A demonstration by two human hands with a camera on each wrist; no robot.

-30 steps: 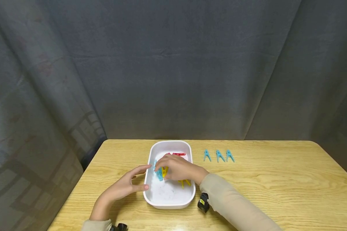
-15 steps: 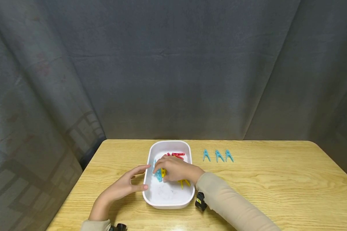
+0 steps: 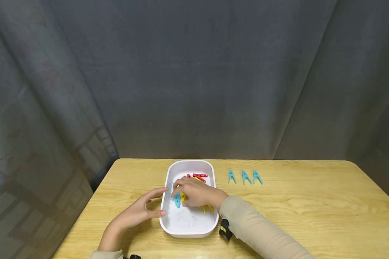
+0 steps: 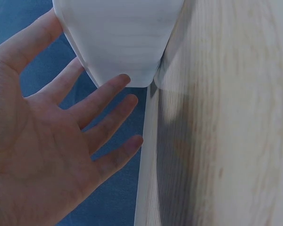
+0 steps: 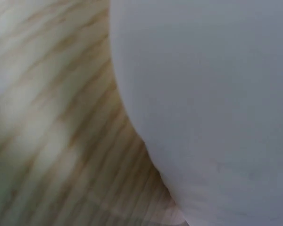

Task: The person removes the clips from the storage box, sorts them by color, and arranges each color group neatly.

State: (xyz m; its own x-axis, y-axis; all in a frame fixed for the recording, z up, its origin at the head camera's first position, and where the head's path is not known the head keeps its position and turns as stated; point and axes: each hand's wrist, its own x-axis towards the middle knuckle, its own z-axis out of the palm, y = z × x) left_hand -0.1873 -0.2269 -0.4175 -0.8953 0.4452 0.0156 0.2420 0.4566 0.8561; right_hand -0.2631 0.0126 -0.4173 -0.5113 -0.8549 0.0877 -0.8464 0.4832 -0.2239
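Note:
My right hand (image 3: 196,192) reaches into a white tray (image 3: 188,232), fingers bent down over light blue clothespins (image 3: 177,202) and a yellow clothespin (image 3: 183,196). Whether it pinches one of them I cannot tell. Red clothespins (image 3: 200,176) lie beyond the hand, and more yellow ones (image 3: 209,208) poke out under its wrist side. At the tray's left side is my left hand (image 3: 137,212), thumb and index finger spread along the rim. The left wrist view shows that hand (image 4: 52,132) with its fingers extended beside the tray wall (image 4: 122,37). Only tray wall (image 5: 203,94) and table show in the right wrist view.
Three light blue clothespins (image 3: 231,176) stand spaced in a row on the wooden table (image 3: 295,201), right of the tray. A dark grey curtain (image 3: 194,79) hangs behind the table's back edge. Black wrist camera gear (image 3: 226,229) sits beside the tray's right wall.
My right hand stays low in the tray, and the blue clothespins under its fingers have shifted and turned slightly. More of the red clothespins shows. The left hand keeps its place.

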